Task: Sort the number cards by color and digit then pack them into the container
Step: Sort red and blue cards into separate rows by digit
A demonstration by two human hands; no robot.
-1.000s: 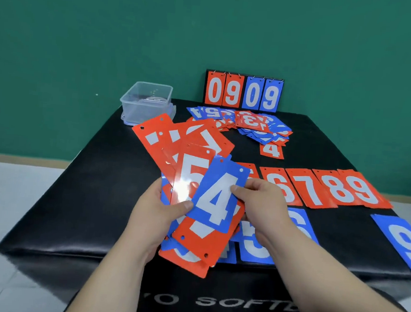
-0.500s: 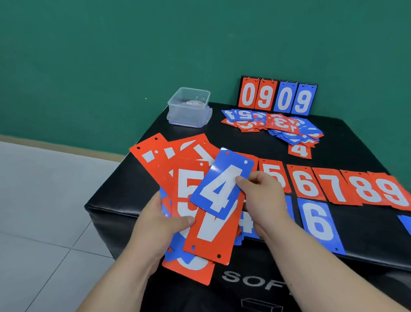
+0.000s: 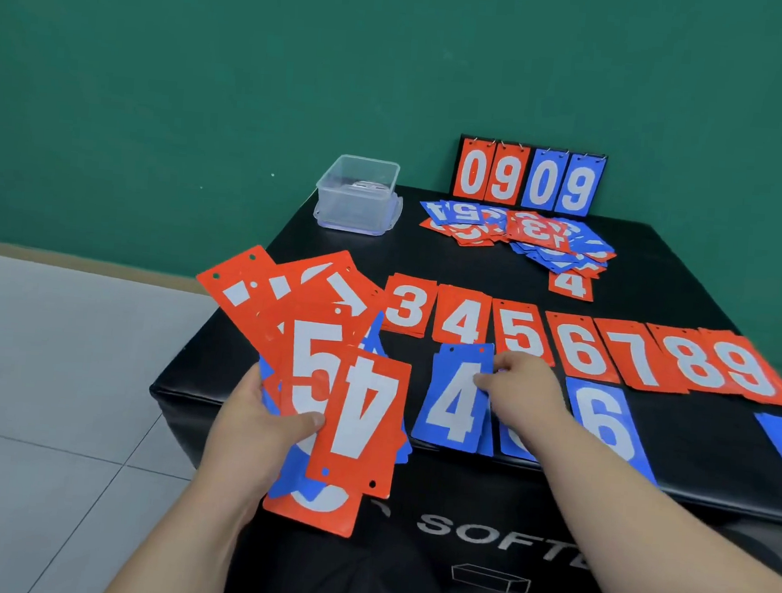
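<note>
Blue 4 lies on the bench just below the red row, your right hand pinching its top edge. Your left hand clamps the fan. Sorting is in hand; next, likely release and pull another card.

A plain indoor room with the look of a sports or activity space: a bare green wall meets a pale tiled floor along a wooden skirting strip. A black padded box printed with white lettering serves as a table, bearing a flip scoreboard and loose number cards.
</note>
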